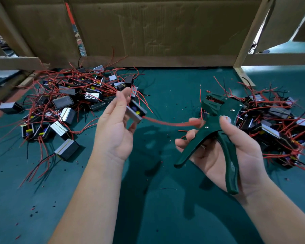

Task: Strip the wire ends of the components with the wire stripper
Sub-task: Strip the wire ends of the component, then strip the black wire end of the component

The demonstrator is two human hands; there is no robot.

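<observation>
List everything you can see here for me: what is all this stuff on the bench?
wire stripper: one, dark green, in the right hand, handles apart
held component: one, grey and black block, in the left hand
red wire: one, blurred, runs from the held component towards the right hand
left pile: many grey-black blocks with red and black wires, far left of the table
right pile: many alike, far right
insulation bits: many, red and black, scattered on the table
table: one, teal top
cardboard: brown sheets, at the back
wooden frame: pale posts and rails, at the back
left hand: pinches the component
right hand: grips the stripper
</observation>
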